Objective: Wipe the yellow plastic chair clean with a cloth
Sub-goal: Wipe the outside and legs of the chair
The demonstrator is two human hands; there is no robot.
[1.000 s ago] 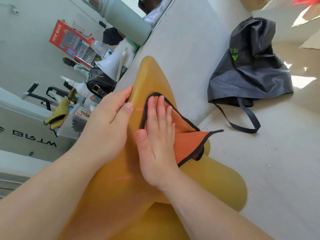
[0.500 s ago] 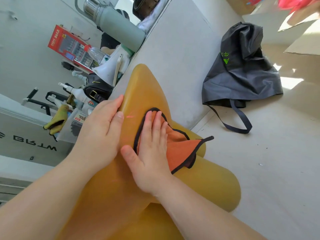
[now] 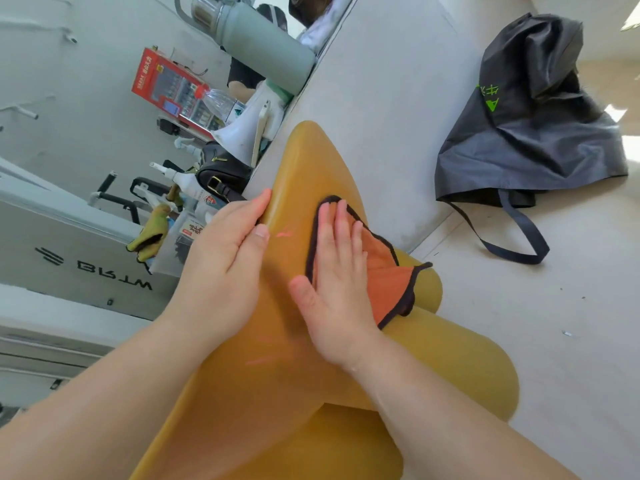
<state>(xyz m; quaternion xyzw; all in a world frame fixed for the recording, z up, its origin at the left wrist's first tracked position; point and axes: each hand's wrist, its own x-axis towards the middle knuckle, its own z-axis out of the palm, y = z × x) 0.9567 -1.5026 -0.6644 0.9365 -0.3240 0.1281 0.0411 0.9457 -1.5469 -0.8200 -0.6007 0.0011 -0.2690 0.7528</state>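
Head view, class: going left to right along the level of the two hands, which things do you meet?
Yellow-green glove → left hand → right hand → orange cloth with dark edging → dark grey bag's strap.

Cloth part-hidden beneath right hand; chair bottom-cropped.

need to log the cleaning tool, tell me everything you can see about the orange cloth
The orange cloth is a soft, towel-like square with a dark stitched border. It lies flattened against the smooth surface of the yellow plastic chair, partly folded, with one corner hanging free off the chair's right edge. The right hand presses flat on its left part, fingers spread over the top border, covering a good share of it. The left hand does not touch it; it grips the chair's left edge. No stains show on the visible fabric.
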